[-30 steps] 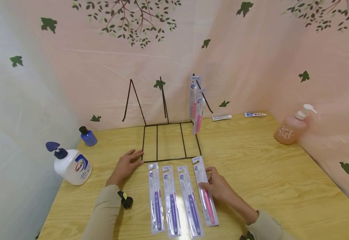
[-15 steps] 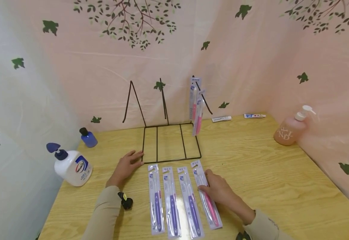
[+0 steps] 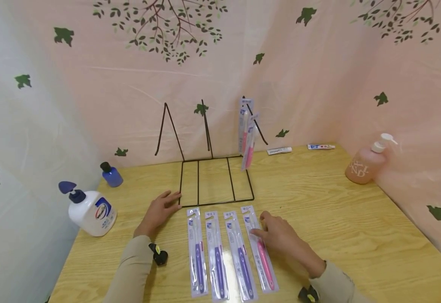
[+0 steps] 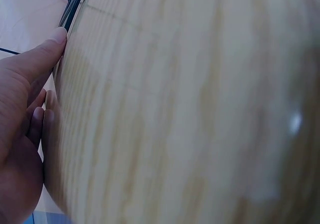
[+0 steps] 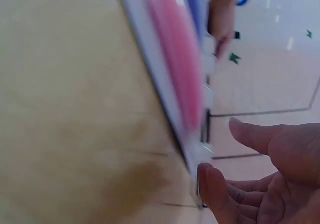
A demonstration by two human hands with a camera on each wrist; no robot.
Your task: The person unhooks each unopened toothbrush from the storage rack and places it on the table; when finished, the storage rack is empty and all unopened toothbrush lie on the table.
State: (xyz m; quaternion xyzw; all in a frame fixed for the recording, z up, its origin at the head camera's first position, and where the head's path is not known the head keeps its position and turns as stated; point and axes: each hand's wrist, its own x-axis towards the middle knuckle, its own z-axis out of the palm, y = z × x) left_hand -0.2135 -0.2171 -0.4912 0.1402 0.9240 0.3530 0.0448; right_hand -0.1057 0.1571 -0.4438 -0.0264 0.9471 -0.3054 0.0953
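Observation:
A pink toothbrush in a clear blister pack [image 3: 263, 261] lies on the table at the right end of a row. My right hand [image 3: 281, 237] is at its upper right edge. In the right wrist view the thumb [image 5: 245, 133] stands apart from the pack, while a fingertip [image 5: 206, 176] is at its edge. Left of it lie three packed purple toothbrushes [image 3: 217, 265]. My left hand [image 3: 159, 213] rests with extended fingers against the near left corner of a black wire rack [image 3: 216, 202]. Two pink toothbrush packs [image 3: 248, 145] hang from the rack's right hook.
A white pump bottle [image 3: 93, 212] and a small blue bottle [image 3: 112, 176] stand at left. At right is a peach pump bottle [image 3: 366, 164]. Two small tubes, one white [image 3: 279, 150] and one printed [image 3: 320, 147], lie near the back cloth.
The pink toothbrush pack has shifted slightly toward me and now lies flat beside the purple ones. My right thumb has loosened from it. My left hand stays at the rack.

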